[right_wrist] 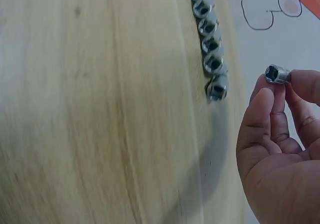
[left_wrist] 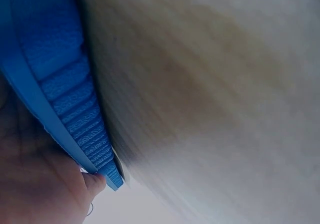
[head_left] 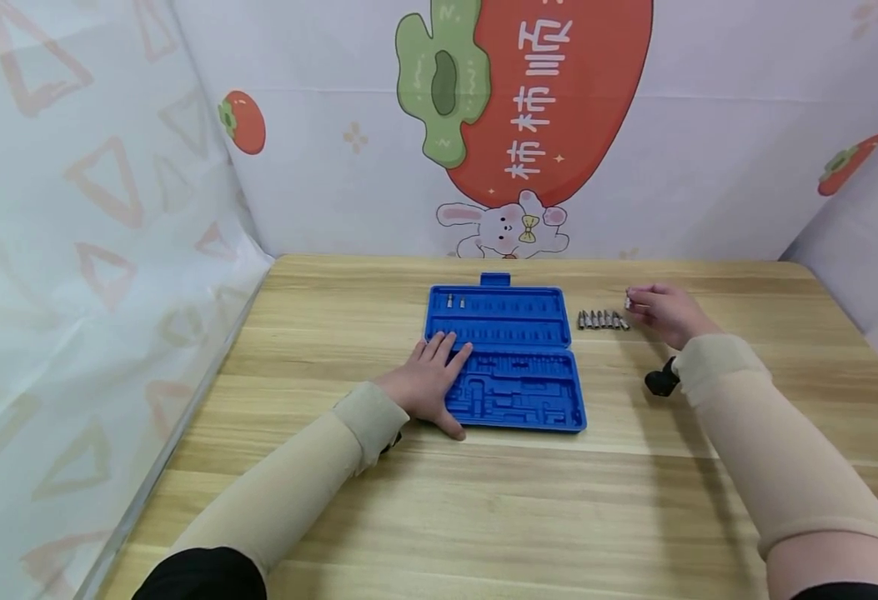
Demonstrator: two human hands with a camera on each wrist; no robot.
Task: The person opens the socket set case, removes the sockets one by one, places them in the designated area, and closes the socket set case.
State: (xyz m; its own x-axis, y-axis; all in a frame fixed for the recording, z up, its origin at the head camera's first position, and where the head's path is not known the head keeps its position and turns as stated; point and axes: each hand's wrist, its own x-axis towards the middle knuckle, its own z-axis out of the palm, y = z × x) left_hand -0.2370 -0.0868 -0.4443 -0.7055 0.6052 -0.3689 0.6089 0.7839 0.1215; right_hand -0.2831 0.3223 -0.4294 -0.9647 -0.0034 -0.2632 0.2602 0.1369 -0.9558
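Note:
A blue plastic tool case (head_left: 517, 392) lies unfolded on the wooden table, its moulded recesses facing up. My left hand (head_left: 427, 383) rests on the case's left side with the fingers spread. The left wrist view shows the ribbed side wall (left_wrist: 75, 99) of the case close up, beside the palm. Two small metal pieces (head_left: 450, 302) sit in the upper half's top row, at the left. Right of the case, my right hand (head_left: 667, 312) pinches a small metal socket (right_wrist: 276, 74) between thumb and fingers, above the table. Near it stands a row of several similar sockets (right_wrist: 211, 44).
The wooden table (head_left: 529, 517) extends around the case. A printed cloth (head_left: 333, 175) hangs behind its back edge, and another patterned sheet (head_left: 93, 208) borders the left. A black wrist camera (head_left: 661, 382) sits under the right wrist.

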